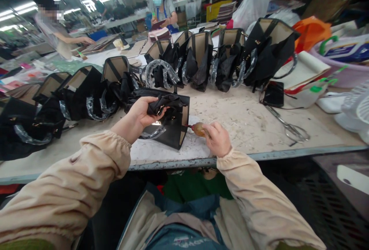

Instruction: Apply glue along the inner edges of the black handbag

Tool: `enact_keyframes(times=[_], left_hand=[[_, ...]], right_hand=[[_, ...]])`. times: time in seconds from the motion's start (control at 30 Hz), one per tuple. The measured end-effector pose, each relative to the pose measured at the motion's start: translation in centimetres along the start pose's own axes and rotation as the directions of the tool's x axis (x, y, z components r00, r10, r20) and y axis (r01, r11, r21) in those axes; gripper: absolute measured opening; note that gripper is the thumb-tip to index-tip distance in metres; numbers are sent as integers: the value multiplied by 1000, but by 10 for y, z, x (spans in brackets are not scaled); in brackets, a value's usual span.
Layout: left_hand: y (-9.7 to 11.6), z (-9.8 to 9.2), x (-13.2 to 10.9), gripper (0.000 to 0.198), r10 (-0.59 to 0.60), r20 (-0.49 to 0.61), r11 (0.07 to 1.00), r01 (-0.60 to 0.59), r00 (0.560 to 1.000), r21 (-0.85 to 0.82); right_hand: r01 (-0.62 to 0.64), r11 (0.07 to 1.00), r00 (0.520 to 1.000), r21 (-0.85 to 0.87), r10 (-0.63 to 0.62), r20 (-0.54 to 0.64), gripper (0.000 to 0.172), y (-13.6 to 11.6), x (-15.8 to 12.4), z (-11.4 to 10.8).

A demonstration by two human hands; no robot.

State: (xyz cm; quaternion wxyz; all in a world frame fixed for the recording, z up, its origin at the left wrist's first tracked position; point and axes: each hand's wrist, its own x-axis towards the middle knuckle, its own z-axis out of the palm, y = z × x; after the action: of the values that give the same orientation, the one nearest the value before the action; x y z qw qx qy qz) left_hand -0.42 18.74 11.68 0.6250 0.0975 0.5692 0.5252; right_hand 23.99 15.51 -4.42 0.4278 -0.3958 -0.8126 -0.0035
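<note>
My left hand (142, 116) is closed on the gathered black cloth at the top of a black handbag (173, 132). The bag lies tilted on the table, its beige inner edge facing right and its handle in clear plastic wrap. My right hand (218, 138) grips a small amber, bulb-shaped bottle (198, 129) with a thin reddish tip. That tip points left and meets the bag's right edge; whether it touches I cannot tell. The fingers partly cover the bottle's rear end.
Rows of similar black handbags (198, 61) stand behind and to the left. On the right lie scissors (291, 129), a black phone (273, 94), a purple basin (340, 69) and a white fan (359, 105). Two people (161, 9) work across the table, whose front edge (259, 157) runs before me.
</note>
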Motion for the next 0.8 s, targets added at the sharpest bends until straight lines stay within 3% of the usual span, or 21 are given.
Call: enact_keyframes(times=[0.23, 0.4, 0.8], left_hand=[[-1, 4, 6, 37, 8, -1, 1000, -8, 1000, 6], [-1, 7, 6, 41, 13, -7, 1000, -13, 1000, 19], [-2, 5, 11, 37, 29, 12, 999, -29, 1000, 38]], right_hand=[[53, 998, 997, -36, -51, 57, 18, -1, -5, 2], [-13, 996, 996, 84, 6, 86, 15, -4, -4, 1], [-77, 993, 997, 91, 76, 9, 14, 1, -4, 1]])
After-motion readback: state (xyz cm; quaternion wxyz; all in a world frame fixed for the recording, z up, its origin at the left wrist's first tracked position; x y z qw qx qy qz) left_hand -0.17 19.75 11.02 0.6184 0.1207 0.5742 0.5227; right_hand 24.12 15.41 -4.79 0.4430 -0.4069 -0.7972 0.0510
